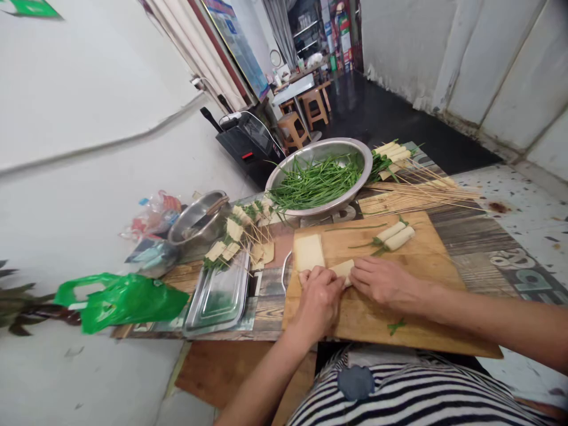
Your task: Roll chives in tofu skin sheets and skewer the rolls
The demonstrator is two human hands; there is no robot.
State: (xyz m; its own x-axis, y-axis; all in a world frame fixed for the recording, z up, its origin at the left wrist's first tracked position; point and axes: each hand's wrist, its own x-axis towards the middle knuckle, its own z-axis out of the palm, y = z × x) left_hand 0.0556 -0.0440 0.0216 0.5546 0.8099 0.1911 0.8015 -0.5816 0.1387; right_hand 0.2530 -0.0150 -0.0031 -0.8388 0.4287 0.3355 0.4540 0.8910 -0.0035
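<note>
Holding one pale roll (342, 270) from its two sides, your left hand (319, 293) and your right hand (379, 280) have their fingers bent down upon it, closed rather than spread. How the fingertips meet below the roll, I cannot tell, because the hands cover this part. The roll lies on the wooden board (421, 313), near its left edge. Just beyond your left hand is a flat pale sheet (309, 252). Farther up, to the right, two finished rolls (399, 235) lie side by side, with green leaves coming out from the ends. Near the board's lower edge there is a small green scrap (396, 326). Behind the board stands a wide metal bowl (364, 177), which contains long green stalks (319, 182). To its right are thin wooden sticks (403, 198); to the left, filled skewers (231, 234) rest at the far end of a metal tray (217, 305).
</note>
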